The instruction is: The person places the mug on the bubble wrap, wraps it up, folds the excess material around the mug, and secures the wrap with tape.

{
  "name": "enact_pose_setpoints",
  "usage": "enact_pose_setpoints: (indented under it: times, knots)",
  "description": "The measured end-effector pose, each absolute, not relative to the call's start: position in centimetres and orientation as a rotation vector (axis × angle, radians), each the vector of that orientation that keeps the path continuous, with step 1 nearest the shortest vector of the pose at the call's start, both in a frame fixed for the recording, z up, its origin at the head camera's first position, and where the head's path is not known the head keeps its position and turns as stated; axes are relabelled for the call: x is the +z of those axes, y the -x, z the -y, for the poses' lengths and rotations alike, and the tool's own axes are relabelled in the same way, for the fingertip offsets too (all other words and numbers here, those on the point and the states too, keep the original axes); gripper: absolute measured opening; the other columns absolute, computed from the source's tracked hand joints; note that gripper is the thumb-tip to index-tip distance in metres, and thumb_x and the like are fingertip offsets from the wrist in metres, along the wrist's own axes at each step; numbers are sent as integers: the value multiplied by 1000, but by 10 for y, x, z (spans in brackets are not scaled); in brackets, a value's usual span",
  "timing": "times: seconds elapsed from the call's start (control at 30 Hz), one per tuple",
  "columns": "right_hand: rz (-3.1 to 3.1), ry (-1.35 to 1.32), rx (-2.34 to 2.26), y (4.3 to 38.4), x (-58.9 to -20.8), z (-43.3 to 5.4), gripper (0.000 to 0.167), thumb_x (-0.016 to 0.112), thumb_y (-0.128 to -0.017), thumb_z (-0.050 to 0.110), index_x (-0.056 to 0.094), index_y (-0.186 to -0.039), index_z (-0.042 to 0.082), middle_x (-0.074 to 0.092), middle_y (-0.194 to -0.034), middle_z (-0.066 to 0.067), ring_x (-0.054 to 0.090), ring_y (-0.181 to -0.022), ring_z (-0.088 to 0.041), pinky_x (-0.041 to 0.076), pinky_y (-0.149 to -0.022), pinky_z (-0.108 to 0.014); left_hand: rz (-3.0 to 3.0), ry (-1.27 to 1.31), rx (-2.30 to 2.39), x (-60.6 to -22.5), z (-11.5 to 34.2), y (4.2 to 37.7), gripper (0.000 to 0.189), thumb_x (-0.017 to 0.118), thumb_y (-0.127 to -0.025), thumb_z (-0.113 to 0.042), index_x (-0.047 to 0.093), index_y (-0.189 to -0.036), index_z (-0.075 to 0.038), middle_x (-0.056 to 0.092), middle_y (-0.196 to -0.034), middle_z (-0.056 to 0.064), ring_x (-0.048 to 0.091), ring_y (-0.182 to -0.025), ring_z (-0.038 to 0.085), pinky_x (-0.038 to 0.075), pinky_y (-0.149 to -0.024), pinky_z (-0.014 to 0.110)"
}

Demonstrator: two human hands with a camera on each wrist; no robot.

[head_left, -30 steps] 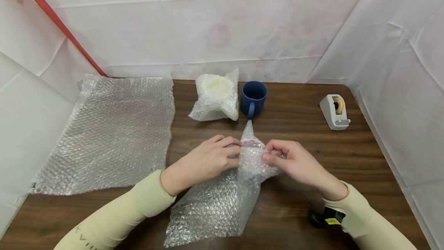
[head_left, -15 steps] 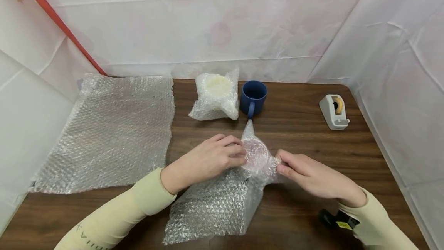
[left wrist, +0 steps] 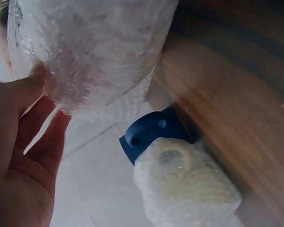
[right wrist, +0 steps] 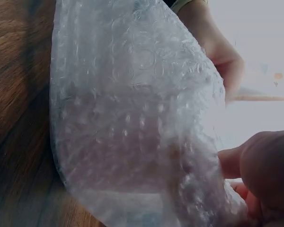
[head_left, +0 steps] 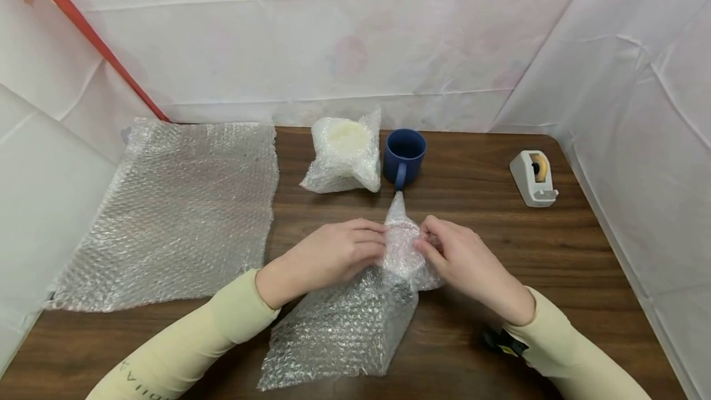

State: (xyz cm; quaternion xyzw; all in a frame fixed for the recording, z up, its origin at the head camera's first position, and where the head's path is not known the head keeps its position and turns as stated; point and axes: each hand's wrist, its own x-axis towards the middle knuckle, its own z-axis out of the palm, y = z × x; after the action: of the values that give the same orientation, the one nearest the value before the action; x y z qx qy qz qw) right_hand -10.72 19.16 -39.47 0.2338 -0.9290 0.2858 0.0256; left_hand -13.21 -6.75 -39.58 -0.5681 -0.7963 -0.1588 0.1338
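Observation:
In the middle of the table stands a pinkish, round-rimmed cup (head_left: 401, 239) under bubble wrap (head_left: 339, 332), whose long loose flap lies toward the front. My left hand (head_left: 339, 252) holds the wrap at the cup's left side; its fingertips press into the film in the left wrist view. On the other side, my right hand (head_left: 463, 255) pinches a folded part of the wrap close to the rim. Through the film, the right wrist view shows the pink wall (right wrist: 113, 142). A pointed corner of wrap reaches back toward the blue mug (head_left: 404, 156).
A bubble-wrapped pale yellowish item (head_left: 344, 153) stands left of the blue mug. A large flat bubble wrap sheet (head_left: 178, 215) covers the left of the table. At the back right is a white tape dispenser (head_left: 534, 179). White cloth (head_left: 333, 36) hangs around the table.
The right hand pulled the wrap rightward, baring more of the pink rim, then came back left and laid the wrap over it. The left hand stays at the cup's left side.

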Motion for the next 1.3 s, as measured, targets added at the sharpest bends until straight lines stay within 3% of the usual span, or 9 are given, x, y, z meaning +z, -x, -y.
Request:
enact_pose_setpoints:
  times: [0.1, 0.23, 0.33, 0.47, 0.57, 0.67, 0.9, 1.13, 1.3]
  knots:
    - [2886, -687, 856, 111, -395, -188, 24, 69, -95, 28, 51, -82, 18, 40, -63, 7, 39, -54, -9, 34, -48, -28, 2313, 1581, -582, -395, 68, 132, 22, 78, -85, -7, 66, -104, -10, 65, -116, 3, 62, -111, 16, 49, -93, 22]
    - [2906, -668, 822, 115, -396, -185, 31, 70, -94, 30, 47, -77, 17, 38, -60, 6, 37, -51, -9, 31, -47, -28, 2246, 1641, -392, -397, 67, 134, 31, 74, -88, -10, 66, -117, -15, 61, -127, 3, 58, -116, 18, 49, -94, 29]
    - [2903, -674, 826, 114, -396, -185, 28, 69, -95, 30, 49, -80, 16, 39, -61, 5, 37, -51, -9, 31, -47, -28, 2191, 1723, -235, -402, 68, 134, 37, 63, -94, -13, 64, -131, -19, 60, -135, 1, 51, -130, 20, 45, -99, 34]
    - [2745, -734, 814, 111, -395, -190, 18, 71, -93, 26, 57, -91, 14, 51, -75, 4, 46, -60, -8, 40, -51, -28, 2204, 1731, -181, -404, 69, 132, 36, 51, -99, -17, 62, -134, -19, 61, -134, -3, 50, -131, 18, 45, -93, 35]
    - [2461, -903, 772, 107, -394, -198, 13, 68, -94, 23, 65, -96, 10, 60, -93, 0, 57, -77, -14, 50, -65, -33, 2214, 1715, -172, -402, 68, 131, 34, 48, -101, -17, 63, -131, -19, 62, -132, -3, 51, -129, 17, 45, -93, 35]
    - [2234, -1160, 694, 101, -396, -205, 22, 63, -97, 26, 71, -101, 6, 66, -105, -5, 63, -96, -22, 52, -84, -41, 2230, 1709, -159, -401, 66, 131, 33, 48, -101, -17, 63, -130, -19, 63, -131, -3, 52, -128, 17, 44, -94, 35]
    - [2392, -1427, 469, 88, -409, -215, 49, 72, -90, 33, 64, -131, 7, 63, -130, -7, 55, -125, -24, 28, -114, -51, 2269, 1694, -159, -398, 67, 133, 29, 58, -97, -13, 65, -125, -18, 63, -129, -4, 52, -127, 15, 44, -95, 33]
    - [2440, -1416, 439, 89, -415, -214, 52, 77, -85, 17, 61, -134, 7, 62, -133, -8, 52, -129, -23, 30, -111, -58, 2332, 1599, -283, -387, 87, 135, 39, 74, -90, -23, 65, -127, -12, 60, -135, 4, 49, -131, 22, 39, -108, 37]
    - [2452, -1388, 444, 89, -418, -212, 51, 80, -83, 17, 62, -130, 8, 63, -130, -7, 53, -127, -22, 42, -105, -51, 2376, 1552, -223, -378, 113, 125, 36, 74, -89, -12, 65, -124, -12, 62, -129, 3, 53, -124, 22, 43, -104, 38]
